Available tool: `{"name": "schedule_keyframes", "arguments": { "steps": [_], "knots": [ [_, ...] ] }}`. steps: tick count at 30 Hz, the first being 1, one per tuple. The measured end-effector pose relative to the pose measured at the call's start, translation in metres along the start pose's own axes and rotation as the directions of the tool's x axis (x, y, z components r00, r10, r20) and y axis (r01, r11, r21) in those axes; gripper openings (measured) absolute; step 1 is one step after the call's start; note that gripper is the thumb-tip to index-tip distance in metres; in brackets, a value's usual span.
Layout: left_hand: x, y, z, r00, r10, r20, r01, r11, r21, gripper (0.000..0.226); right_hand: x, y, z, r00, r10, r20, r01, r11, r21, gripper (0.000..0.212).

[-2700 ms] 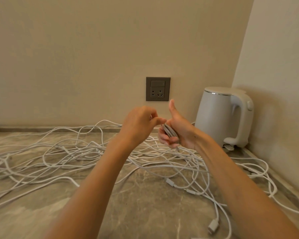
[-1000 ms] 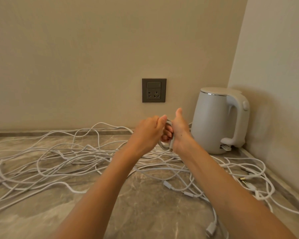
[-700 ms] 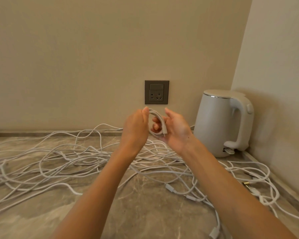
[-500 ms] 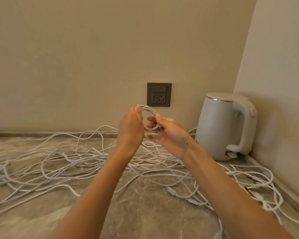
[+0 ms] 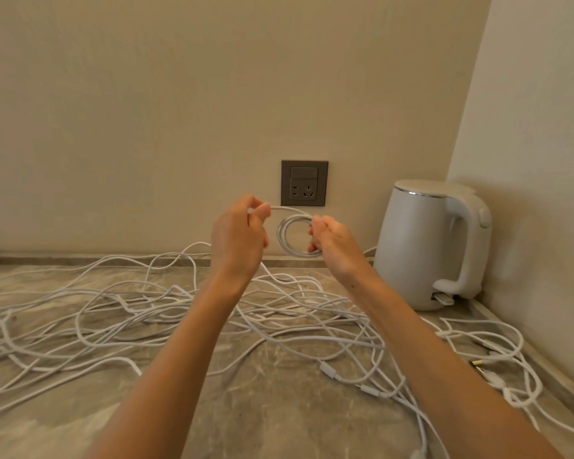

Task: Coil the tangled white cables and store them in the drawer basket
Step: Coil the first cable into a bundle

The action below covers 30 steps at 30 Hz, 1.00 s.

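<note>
A small round coil of white cable [image 5: 287,238] hangs in the air between my hands, in front of the wall socket. My right hand [image 5: 332,245] grips the coil's right side with curled fingers. My left hand [image 5: 237,236] pinches the free strand of the same cable at its top, just left of the coil. Below them a big tangle of white cables [image 5: 153,316] sprawls over the marble counter [image 5: 272,412], with connector plugs [image 5: 327,369] lying near the front right. No drawer basket is in view.
A white electric kettle [image 5: 434,243] stands in the back right corner against the side wall. A grey wall socket [image 5: 304,183] sits just behind my hands. More cable loops [image 5: 487,346] lie along the counter's right edge.
My hands have moved apart a little and sunk slightly. The coil, earlier hidden in my right fist, now shows as an open loop, with my left hand drawing a strand across its top.
</note>
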<state>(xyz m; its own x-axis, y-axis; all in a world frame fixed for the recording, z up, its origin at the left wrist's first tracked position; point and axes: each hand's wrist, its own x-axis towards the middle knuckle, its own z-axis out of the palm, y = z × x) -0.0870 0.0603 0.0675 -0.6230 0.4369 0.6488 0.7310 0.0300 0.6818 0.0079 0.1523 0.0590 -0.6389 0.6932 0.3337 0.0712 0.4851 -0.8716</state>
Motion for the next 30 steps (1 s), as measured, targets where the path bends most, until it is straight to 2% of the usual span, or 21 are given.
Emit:
{"name": "schedule_keyframes", "arguments": {
  "steps": [2, 5, 7, 9, 14, 16, 18, 21, 24, 25, 27, 30],
  "knots": [
    [0.001, 0.003, -0.001, 1.000, 0.007, 0.000, -0.007, 0.999, -0.039, 0.021, -0.001, 0.003, 0.001, 0.994, -0.105, -0.030, 0.100, 0.985, -0.139, 0.032],
    [0.001, 0.010, 0.000, 0.999, 0.023, 0.027, -0.019, 0.990, -0.137, 0.024, 0.001, 0.012, 0.002, 0.957, -0.283, -0.069, 0.246, 0.911, -0.332, 0.028],
    [0.000, 0.015, 0.000, 0.997, 0.047, 0.058, -0.033, 0.976, -0.216, 0.026, 0.002, 0.016, 0.001, 0.934, -0.348, -0.076, 0.279, 0.848, -0.450, 0.026],
    [-0.004, 0.021, 0.003, 0.990, 0.084, 0.109, -0.054, 0.966, -0.253, 0.025, 0.004, 0.016, -0.002, 0.930, -0.354, -0.103, 0.272, 0.847, -0.458, 0.027],
    [-0.021, 0.033, 0.022, 0.946, 0.148, 0.289, -0.065, 0.958, -0.278, 0.020, 0.007, 0.011, -0.014, 0.934, -0.183, -0.308, 0.152, 0.981, -0.120, 0.035],
    [-0.024, 0.030, 0.027, 0.926, 0.134, 0.352, -0.025, 0.954, -0.299, 0.021, 0.011, 0.010, -0.016, 0.934, -0.071, -0.351, 0.093, 0.995, 0.048, 0.035],
    [-0.023, 0.027, 0.029, 0.905, 0.112, 0.411, 0.028, 0.947, -0.320, 0.025, 0.015, 0.009, -0.017, 0.944, 0.060, -0.326, 0.033, 0.961, 0.274, 0.033],
    [-0.022, 0.019, 0.030, 0.860, 0.087, 0.503, 0.090, 0.944, -0.318, 0.029, 0.017, 0.004, -0.021, 0.962, 0.184, -0.201, -0.028, 0.802, 0.597, 0.034],
    [-0.021, 0.007, 0.034, 0.810, 0.067, 0.583, 0.107, 0.960, -0.258, 0.032, 0.015, -0.006, -0.035, 0.961, 0.268, -0.066, -0.078, 0.492, 0.867, 0.033],
    [-0.022, 0.004, 0.035, 0.798, 0.067, 0.599, 0.090, 0.969, -0.228, 0.032, 0.015, -0.008, -0.040, 0.962, 0.273, -0.027, -0.090, 0.409, 0.908, 0.033],
    [-0.021, 0.000, 0.037, 0.787, 0.084, 0.611, 0.031, 0.984, -0.174, 0.033, 0.014, -0.010, -0.045, 0.966, 0.252, 0.051, -0.131, 0.313, 0.941, 0.032],
    [-0.018, -0.004, 0.033, 0.776, 0.127, 0.618, -0.113, 0.992, -0.061, 0.033, 0.012, -0.006, -0.045, 0.962, 0.200, 0.188, -0.239, 0.276, 0.931, 0.031]
  ]
}}
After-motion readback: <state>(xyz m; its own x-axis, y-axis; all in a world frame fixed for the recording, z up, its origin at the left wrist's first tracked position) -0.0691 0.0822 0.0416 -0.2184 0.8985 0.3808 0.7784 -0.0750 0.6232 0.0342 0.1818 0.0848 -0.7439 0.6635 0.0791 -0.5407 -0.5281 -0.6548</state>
